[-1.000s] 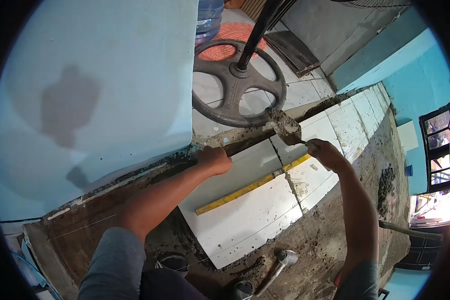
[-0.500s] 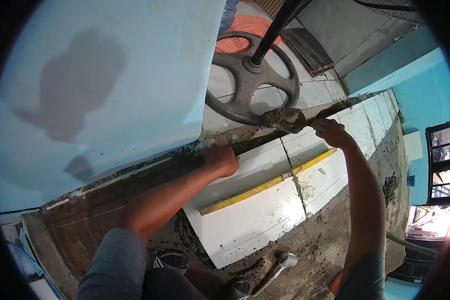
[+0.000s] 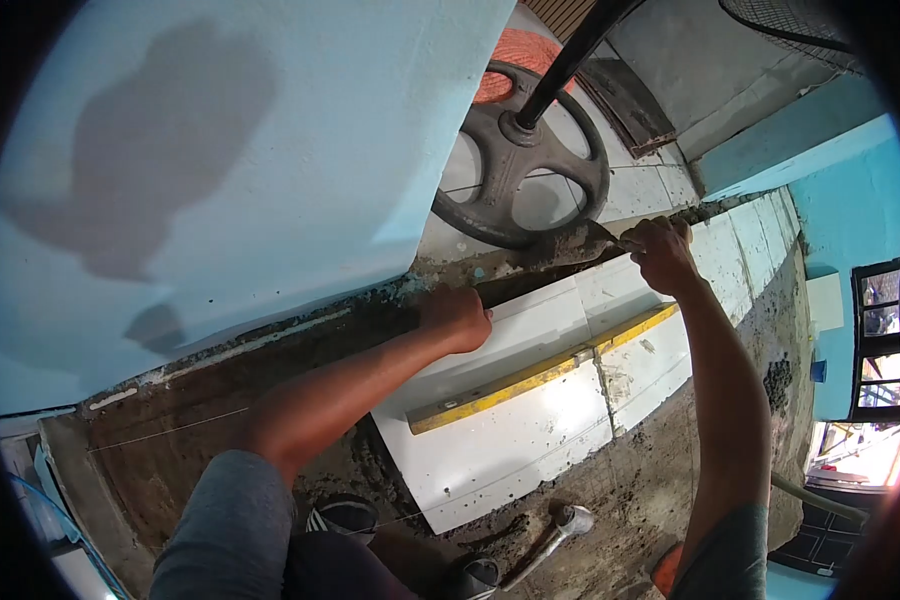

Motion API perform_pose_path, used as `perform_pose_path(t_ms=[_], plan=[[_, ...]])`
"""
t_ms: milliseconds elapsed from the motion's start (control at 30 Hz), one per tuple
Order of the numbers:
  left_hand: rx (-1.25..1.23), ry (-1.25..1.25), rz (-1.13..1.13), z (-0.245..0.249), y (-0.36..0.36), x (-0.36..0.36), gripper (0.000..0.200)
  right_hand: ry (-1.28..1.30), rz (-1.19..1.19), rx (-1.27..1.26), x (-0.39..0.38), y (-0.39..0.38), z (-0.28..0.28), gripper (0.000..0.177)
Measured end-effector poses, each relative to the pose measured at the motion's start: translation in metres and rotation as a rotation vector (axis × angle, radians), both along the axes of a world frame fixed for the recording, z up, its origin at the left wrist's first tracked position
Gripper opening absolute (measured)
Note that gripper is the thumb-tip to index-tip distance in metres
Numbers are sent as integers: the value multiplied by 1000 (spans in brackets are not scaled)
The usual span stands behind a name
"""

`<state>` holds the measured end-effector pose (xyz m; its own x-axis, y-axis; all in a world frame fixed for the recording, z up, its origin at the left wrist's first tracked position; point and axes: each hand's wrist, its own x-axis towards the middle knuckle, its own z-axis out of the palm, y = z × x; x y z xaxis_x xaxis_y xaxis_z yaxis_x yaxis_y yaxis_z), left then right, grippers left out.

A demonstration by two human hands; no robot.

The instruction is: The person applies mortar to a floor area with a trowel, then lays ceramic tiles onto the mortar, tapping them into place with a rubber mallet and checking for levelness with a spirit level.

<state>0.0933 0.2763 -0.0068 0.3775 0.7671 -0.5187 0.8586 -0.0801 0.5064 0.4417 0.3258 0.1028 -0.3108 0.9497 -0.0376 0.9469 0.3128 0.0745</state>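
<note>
My right hand (image 3: 662,257) is closed round the handle of a trowel (image 3: 572,243). Its mortar-smeared blade is tilted over the gap behind the white tiles, beside the iron wheel base. My left hand (image 3: 457,320) is curled at the back left edge of the nearest white floor tile (image 3: 510,470); its fingertips are partly hidden. A yellow spirit level (image 3: 540,375) lies across this tile and the neighbouring tile (image 3: 642,375).
A hammer (image 3: 562,535) lies on the rough ground near my shoes. A taut string (image 3: 170,433) crosses the dug bed at left. The pale blue wall (image 3: 300,180) stands close on the left. The heavy wheel base (image 3: 530,165) bears a black pole.
The trowel blade has tilted, and the lump of mortar on it looks smaller. My right hand has turned slightly. My left hand stays at the tile's edge while the view shifts a little.
</note>
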Motion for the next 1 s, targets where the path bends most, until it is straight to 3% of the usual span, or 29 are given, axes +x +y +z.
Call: perform_pose_path(t_ms=[67,433,567,700,1000], plan=[[73,11,41,-15,-4,4,36,-44,30,34,-11,-4,6,25],[7,-6,12,6,-3,0,39,-219,280,253,-38,-54,20,34],[82,2,10,1,-6,1,40,-243,160,199,-41,-55,37,33],[37,-11,16,4,-6,2,42,-102,232,275,-28,-39,15,28],[31,-20,18,-1,-5,2,41,-204,243,91,-34,-27,15,27]])
